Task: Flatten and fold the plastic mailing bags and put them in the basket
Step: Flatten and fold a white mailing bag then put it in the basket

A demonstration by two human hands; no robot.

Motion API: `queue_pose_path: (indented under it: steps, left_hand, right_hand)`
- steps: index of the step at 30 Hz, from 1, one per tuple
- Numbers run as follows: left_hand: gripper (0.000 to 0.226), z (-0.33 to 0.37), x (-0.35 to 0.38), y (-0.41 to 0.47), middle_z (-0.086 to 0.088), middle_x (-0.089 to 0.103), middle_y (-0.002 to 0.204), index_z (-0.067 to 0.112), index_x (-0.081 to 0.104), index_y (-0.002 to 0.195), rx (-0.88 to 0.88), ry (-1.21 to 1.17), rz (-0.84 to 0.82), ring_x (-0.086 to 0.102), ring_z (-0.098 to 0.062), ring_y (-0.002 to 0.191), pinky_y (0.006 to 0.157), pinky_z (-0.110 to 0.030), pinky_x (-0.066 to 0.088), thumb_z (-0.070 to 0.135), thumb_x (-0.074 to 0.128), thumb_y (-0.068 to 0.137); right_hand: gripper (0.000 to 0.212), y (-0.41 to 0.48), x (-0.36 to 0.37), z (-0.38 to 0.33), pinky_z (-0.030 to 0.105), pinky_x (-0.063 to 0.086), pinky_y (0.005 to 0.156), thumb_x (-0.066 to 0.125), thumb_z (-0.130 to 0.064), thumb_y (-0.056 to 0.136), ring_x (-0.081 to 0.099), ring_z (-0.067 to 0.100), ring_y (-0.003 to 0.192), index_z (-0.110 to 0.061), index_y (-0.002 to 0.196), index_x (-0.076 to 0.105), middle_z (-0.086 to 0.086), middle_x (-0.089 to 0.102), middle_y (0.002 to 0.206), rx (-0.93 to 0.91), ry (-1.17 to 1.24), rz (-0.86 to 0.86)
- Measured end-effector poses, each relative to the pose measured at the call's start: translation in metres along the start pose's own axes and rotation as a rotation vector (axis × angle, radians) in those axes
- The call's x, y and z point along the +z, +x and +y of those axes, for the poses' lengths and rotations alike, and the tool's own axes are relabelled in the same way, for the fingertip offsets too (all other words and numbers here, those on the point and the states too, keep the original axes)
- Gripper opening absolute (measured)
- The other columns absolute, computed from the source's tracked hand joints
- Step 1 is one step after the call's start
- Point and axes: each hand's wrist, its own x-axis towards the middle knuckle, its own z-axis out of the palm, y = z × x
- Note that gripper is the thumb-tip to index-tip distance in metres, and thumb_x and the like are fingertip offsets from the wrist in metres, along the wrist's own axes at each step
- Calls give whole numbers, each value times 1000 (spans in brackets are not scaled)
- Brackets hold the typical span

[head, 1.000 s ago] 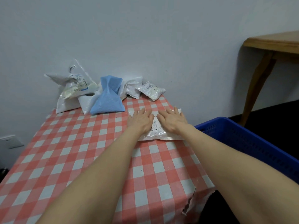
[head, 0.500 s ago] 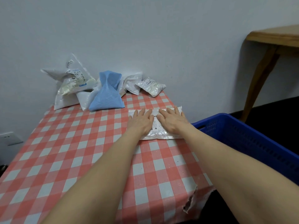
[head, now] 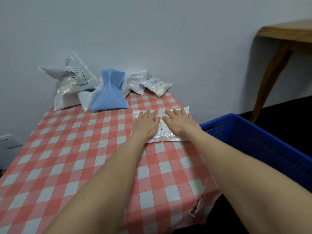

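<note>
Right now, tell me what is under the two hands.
Both the left hand and right hand press flat on a white mailing bag lying on the checked tablecloth. The bag's parts beneath the palms are hidden.

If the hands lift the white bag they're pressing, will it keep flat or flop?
Probably floppy: the white bag is thin, crinkled film lying flat under the left hand and right hand. Likely light, since it looks flat and empty. Its glossy surface may slide on the tablecloth.
</note>
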Motion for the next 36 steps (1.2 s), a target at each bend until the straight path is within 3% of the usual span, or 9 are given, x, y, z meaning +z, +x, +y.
queue_pose_path:
  steps: [36]
  left_hand:
    - [51,-1,14,1,-2,13,160,29,18,151,-8,3,136,8,-24,147,119,-46,8,40,18,101]
  right_hand:
    - [56,5,11,2,48,3,120,16,-54,100,5,26,149,-35,152,14,1,12,161,7,-27,77]
